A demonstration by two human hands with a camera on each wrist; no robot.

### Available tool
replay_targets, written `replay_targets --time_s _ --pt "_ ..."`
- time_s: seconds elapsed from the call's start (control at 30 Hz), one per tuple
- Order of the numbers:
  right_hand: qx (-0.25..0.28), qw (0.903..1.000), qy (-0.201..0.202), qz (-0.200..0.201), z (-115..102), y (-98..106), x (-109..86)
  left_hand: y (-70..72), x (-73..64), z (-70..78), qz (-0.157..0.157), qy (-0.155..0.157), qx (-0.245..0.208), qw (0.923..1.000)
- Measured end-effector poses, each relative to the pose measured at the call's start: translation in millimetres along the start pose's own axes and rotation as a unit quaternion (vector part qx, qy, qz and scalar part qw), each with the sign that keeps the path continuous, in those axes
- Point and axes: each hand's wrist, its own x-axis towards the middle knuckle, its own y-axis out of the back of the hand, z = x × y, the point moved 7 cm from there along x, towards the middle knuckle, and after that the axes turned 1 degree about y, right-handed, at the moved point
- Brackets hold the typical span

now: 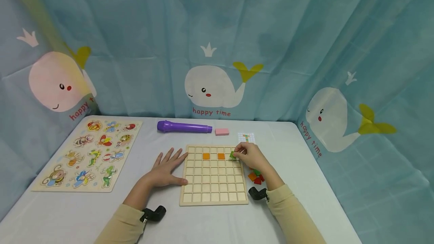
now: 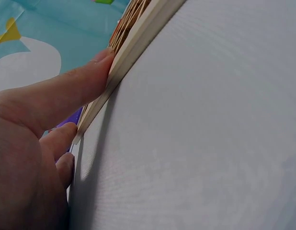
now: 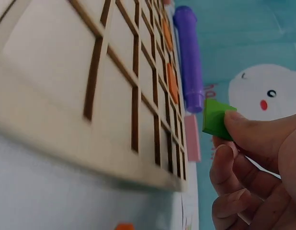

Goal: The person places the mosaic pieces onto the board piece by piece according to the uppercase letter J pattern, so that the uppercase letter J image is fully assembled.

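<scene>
a person in tan sleeves worked at a white table [image 1: 210, 223], left hand [image 1: 164, 172] spread beside the left edge of a wooden grid board [image 1: 214, 179], right hand [image 1: 252, 156] pinching a green tile [image 3: 216, 118] over the board's upper right corner; two orange tiles [image 1: 221, 156] lay in separate squares near the top, a vacant square between them.

from the head view the fingers hid much of the green tile; the right wrist view showed it plainly, gripped by the thumb from one side, raised clear of the board, the other fingers curled below; the left wrist view caught what the head view could not, the board's pale side edge with the thumb tip set against it and two more fingertips farther along.

only the head view took in the whole scene; a small heap of loose tiles [image 1: 252, 176], orange, red and green, lay to the board's right, partly behind the right forearm; a patterned card [image 1: 242, 137] sat just beyond the right hand, a pink block [image 1: 222, 131] and a purple microphone-shaped object [image 1: 184, 127] beyond the board; an insect picture puzzle [image 1: 38, 186] rested at far left, before a whale-print curtain [image 1: 135, 48].
</scene>
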Motion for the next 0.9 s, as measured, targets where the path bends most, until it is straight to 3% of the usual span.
replay_targets --time_s 0.33,0.9 --pt "0.008 0.9991 0.030 -0.030 -25 -20 14.6 -0.8 -1.6 -1.5 0.000 0.003 -0.004 1.0000" --pt "-0.007 0.9966 0.060 -0.056 -40 -47 37.2 -2.8 1.4 -3.4 -0.002 0.007 0.004 1.0000"
